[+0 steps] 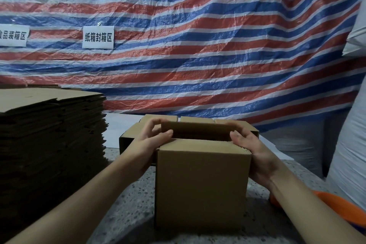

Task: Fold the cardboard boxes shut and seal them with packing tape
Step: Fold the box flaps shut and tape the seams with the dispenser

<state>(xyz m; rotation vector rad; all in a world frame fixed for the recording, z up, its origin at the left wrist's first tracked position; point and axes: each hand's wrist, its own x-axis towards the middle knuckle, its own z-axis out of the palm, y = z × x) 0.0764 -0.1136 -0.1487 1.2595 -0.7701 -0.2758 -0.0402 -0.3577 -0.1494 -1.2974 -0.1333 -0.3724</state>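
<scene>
A brown cardboard box (201,184) stands upright on the speckled table, right in front of me. Its near top flap lies folded flat, the far flap still stands partly up, and a dark gap shows between them. My left hand (149,137) grips the box's upper left side, thumb on the near flap and fingers curled over the far flap's left end. My right hand (249,144) holds the upper right side the same way, thumb on top. No tape is visible.
A tall stack of flat cardboard sheets (49,134) fills the left. Behind the held box lies another cardboard box (130,132) with open flaps. An orange basin (336,206) sits at the right edge beside white sacks (352,144). A striped tarp hangs behind.
</scene>
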